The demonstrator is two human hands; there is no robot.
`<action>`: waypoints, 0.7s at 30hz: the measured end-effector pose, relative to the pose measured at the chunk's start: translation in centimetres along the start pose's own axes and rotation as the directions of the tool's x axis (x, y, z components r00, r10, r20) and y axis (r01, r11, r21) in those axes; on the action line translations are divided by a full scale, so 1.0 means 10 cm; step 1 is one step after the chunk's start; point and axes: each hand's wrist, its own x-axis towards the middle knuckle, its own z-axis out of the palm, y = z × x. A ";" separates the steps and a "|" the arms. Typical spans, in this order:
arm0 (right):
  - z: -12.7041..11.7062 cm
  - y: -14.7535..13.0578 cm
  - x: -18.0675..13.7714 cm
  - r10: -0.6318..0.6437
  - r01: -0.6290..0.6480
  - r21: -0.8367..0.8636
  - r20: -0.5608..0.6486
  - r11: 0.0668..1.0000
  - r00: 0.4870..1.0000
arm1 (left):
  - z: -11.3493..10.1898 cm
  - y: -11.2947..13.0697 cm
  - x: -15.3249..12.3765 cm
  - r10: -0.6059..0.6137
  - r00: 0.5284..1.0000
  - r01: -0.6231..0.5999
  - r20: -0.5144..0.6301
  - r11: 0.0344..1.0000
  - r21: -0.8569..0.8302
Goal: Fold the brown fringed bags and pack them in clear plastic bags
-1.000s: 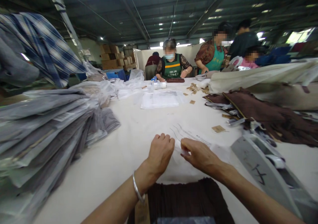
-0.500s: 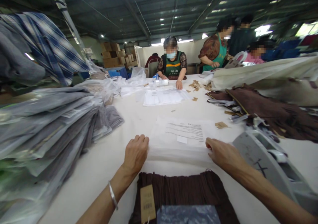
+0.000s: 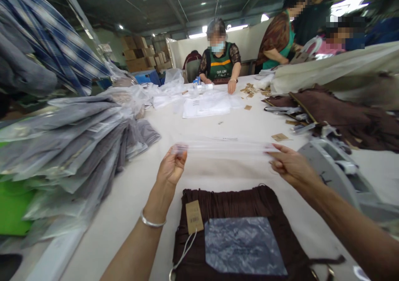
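Observation:
A clear plastic bag point(image 3: 227, 150) is stretched between both hands just above the white table. My left hand point(image 3: 171, 164), a silver bangle on its wrist, pinches the bag's left end. The right end is gripped by the fingers of my right hand point(image 3: 288, 162). Nearer to me lies a folded dark brown gathered garment point(image 3: 229, 202), flat on the table. On it rest a brown paper tag point(image 3: 194, 218) with a white string and a crinkled grey-blue packet point(image 3: 245, 245).
Bagged grey garments point(image 3: 81, 144) are heaped at the left. A grey tape dispenser point(image 3: 336, 173) and brown garments point(image 3: 349, 114) sit at the right. Across the table, a masked co-worker point(image 3: 222, 65) has a hand near white bags point(image 3: 205, 104). Loose paper tags point(image 3: 251, 89) lie scattered there.
The plastic bag, flat on the table before, is now lifted and held taut between my hands. More of the brown garment and the grey-blue packet shows as the view has shifted.

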 end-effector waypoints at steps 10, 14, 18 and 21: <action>-0.04 -0.11 -0.05 0.048 -0.080 0.263 0.126 0.962 0.991 | -0.13 -0.03 -0.08 0.250 0.915 -0.345 0.315 0.891 0.294; -0.05 0.10 -0.15 0.067 -0.078 0.041 0.215 0.996 0.974 | -0.23 -0.13 -0.14 0.161 0.795 -0.511 0.584 0.697 0.503; -0.10 0.29 -0.22 0.071 -0.013 -0.197 0.296 0.980 0.953 | -0.37 -0.23 -0.25 0.031 0.785 -0.540 0.618 0.523 0.660; -0.16 0.35 -0.28 0.102 0.042 -0.417 0.318 0.908 0.943 | -0.45 -0.24 -0.46 -0.056 0.832 -0.474 0.552 0.445 0.759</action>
